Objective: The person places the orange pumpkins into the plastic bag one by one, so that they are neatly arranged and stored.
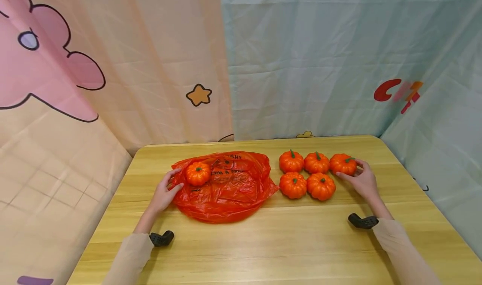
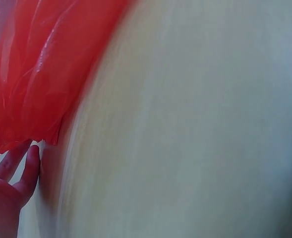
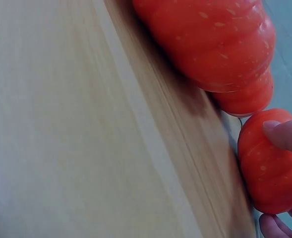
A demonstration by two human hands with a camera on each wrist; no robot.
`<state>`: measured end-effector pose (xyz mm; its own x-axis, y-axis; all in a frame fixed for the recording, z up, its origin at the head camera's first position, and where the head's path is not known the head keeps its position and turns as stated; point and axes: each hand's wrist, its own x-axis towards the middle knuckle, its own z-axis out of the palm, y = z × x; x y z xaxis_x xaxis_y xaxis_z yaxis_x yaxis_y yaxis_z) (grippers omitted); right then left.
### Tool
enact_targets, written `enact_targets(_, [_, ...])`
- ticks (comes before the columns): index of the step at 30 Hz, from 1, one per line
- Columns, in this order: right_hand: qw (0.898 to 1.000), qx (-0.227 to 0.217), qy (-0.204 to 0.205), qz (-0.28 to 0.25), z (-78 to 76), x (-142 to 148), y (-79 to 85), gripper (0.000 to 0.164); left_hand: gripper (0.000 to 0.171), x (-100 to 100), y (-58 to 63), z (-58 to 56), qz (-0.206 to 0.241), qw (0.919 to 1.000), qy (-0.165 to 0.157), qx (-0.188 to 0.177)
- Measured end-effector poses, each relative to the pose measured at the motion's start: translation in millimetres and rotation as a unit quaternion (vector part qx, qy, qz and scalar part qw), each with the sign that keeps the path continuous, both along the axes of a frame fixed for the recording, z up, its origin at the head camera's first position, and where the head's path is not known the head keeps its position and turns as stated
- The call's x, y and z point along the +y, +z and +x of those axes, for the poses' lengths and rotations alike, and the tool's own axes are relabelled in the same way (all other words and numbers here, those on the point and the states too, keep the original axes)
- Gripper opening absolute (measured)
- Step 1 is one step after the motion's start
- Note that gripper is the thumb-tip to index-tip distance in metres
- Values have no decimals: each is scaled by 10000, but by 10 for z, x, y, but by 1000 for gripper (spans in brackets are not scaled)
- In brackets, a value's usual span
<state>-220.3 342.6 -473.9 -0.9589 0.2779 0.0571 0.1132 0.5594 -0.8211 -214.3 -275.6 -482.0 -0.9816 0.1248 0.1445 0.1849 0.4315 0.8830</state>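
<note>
The right hand (image 1: 361, 179) pinches the end pumpkin (image 1: 340, 164) between thumb and fingers, probably to stop it rolling, while the left hand (image 1: 164, 193), fingers spread, touches the red bag (image 1: 233, 193) beside them, perhaps steadying it.

Wood-grain tabletop (image 1: 248, 251). Cloth (image 1: 301, 67) behind (creased), peach left, blue-green right; orange star (image 1: 198, 95) printed mid-peach, pink figure (image 1: 49, 80) farther left.

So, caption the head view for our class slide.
Left hand at a red bag, right hand gripping the rightmost pumpkin of six.
</note>
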Motion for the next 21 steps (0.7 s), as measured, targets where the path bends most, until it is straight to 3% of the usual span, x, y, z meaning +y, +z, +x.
enact_targets(9, [9998,39,-191,-103,61,-11,26,88,49,36,15,9,89,9997,17,238])
enact_targets(14, [9995,164,-274,-65,122,0,50,87,49,40,9,14,109,9998,31,182])
enact_targets(21, [9989,360,-271,-113,245,-77,219,88,49,11,11,9,173,9997,12,167])
